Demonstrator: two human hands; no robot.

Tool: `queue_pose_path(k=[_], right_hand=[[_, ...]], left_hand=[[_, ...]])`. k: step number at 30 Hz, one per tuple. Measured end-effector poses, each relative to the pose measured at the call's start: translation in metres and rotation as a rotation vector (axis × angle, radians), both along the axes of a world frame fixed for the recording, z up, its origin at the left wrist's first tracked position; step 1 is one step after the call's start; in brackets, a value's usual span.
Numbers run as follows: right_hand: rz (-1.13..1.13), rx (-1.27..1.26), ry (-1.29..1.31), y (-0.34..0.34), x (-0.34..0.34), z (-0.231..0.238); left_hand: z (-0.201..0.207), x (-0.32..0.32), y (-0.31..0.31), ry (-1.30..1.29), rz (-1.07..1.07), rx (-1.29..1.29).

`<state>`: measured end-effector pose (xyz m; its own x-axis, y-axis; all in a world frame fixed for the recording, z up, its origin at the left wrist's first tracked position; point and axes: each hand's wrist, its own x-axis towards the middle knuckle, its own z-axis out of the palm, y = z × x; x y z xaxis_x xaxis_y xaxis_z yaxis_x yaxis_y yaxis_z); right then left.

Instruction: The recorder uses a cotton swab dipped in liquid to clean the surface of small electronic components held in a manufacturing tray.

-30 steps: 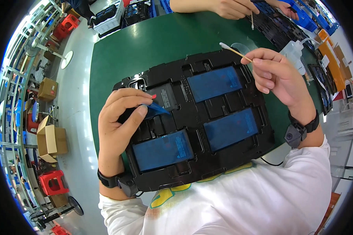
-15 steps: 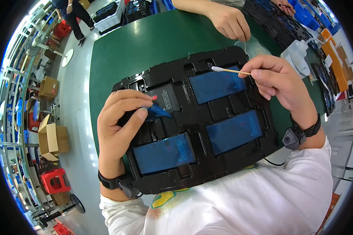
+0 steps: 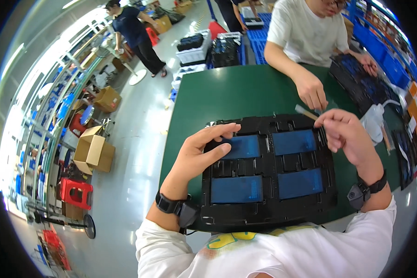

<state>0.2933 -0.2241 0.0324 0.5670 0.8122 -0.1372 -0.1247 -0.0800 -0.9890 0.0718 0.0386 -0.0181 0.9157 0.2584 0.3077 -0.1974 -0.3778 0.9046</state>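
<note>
A black plastic tray [image 3: 269, 211] lies on the green table, with several flat rectangular batteries in its pockets, each under blue film. My left hand [image 3: 200, 150] is over the tray's far left corner, thumb and fingers apart. Its fingertips are at the edge of the far left battery [image 3: 246, 147], whose film lies flat over it. My right hand [image 3: 345, 134], above the far right corner, pinches the wooden stick of a cotton swab [image 3: 306, 112]. The swab's white tip points left and is blurred. Beneath it is the far right battery [image 3: 294, 142].
Across the green table [image 3: 217, 92], a co-worker's hand [image 3: 312, 91] reaches close to my right hand. A translucent squeeze bottle [image 3: 373, 123] and a stack of black trays [image 3: 363, 83] stand at the right. An open cardboard box [image 3: 95, 150] and a red stool [image 3: 76, 193] are on the floor at left.
My left hand has let go of the lifted blue film, which now lies flat on the far left battery. The view has tilted up, and the tray now appears squarer on.
</note>
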Motion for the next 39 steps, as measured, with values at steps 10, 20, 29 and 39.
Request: queue_pose_path(k=[10, 20, 29, 39], right_hand=[[-0.26, 0.415, -0.279, 0.062, 0.013, 0.051], [-0.258, 0.412, -0.371, 0.111, -0.032, 0.044], [-0.682, 0.689, -1.058, 0.111, 0.023, 0.004], [-0.569, 0.473, -1.178, 0.044, -0.025, 0.012]], left_hand=[[0.076, -0.024, -0.054, -0.108, 0.041, -0.019], [0.039, 0.017, -0.16, 0.481, -0.309, -0.463], [0.025, 0.028, -0.2, 0.014, -0.102, -0.497], [0.001, 0.046, -0.205, -0.029, -0.146, -0.771]])
